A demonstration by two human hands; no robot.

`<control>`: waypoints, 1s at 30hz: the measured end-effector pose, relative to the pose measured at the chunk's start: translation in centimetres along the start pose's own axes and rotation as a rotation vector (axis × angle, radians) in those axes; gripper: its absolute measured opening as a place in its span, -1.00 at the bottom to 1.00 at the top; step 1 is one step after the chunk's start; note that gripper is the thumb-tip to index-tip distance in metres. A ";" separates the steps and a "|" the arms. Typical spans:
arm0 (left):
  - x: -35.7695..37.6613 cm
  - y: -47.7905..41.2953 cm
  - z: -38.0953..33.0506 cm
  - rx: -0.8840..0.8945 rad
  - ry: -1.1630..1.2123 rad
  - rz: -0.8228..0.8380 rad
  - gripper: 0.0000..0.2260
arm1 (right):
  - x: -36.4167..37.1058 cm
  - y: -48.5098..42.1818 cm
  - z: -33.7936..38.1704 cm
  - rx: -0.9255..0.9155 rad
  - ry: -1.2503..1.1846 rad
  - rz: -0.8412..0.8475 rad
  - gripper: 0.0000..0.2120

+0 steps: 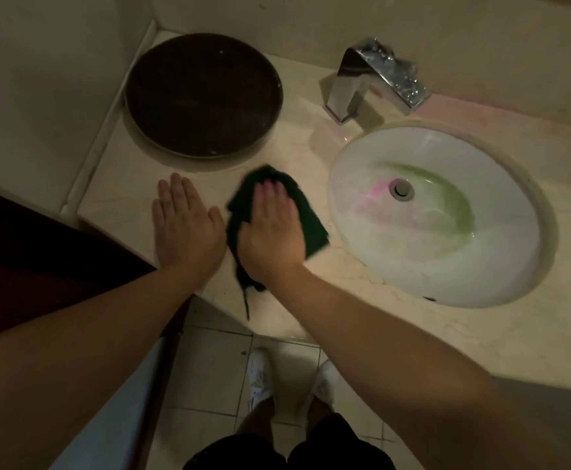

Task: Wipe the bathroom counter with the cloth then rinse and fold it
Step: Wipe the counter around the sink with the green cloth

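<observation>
While the left hand [184, 225] lies flat on the counter [121, 184], the right hand [270, 228], fingers straight, presses the dark cloth [313, 222] just beside it.

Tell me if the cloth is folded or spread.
Loosely spread, not neatly folded: the cloth lies rumpled under the flat right hand, one end trailing off the counter.

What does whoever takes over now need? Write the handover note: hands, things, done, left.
Left hand: flat on the counter, holding nothing.
Right hand: flat, pressing the dark cloth onto the counter between the round tray and the sink; one cloth corner trails over the front edge.
Done: wiping begun; extent unclear.
Left: finish wiping, rinse the cloth at the faucet, fold it.
</observation>
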State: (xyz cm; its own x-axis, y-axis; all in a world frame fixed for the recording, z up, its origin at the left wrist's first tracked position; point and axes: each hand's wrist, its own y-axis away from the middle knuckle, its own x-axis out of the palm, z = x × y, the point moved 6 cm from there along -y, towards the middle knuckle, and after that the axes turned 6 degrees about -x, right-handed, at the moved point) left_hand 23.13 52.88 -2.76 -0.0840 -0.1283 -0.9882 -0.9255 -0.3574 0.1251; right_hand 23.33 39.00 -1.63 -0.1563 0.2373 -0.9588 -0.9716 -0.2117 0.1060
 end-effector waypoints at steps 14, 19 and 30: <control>-0.6 -0.1 0.1 0.008 0.008 0.037 -0.40 | 0.2 6.7 -3.5 0.169 0.088 -0.054 -0.34; -0.8 -0.9 1.4 -0.009 0.167 0.065 -0.46 | 2.6 4.1 5.3 -0.132 0.104 0.010 -0.36; -0.8 0.4 0.2 0.013 0.024 0.062 -0.34 | -1.4 8.1 -9.1 0.213 0.134 -0.057 -0.37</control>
State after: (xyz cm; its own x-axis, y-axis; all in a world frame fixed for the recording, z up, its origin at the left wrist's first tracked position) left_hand 22.77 52.99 -1.91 -0.1328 -0.1716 -0.9762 -0.9237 -0.3357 0.1846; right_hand 17.34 28.31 -1.90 -0.0889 0.1124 -0.9897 -0.9959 0.0058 0.0901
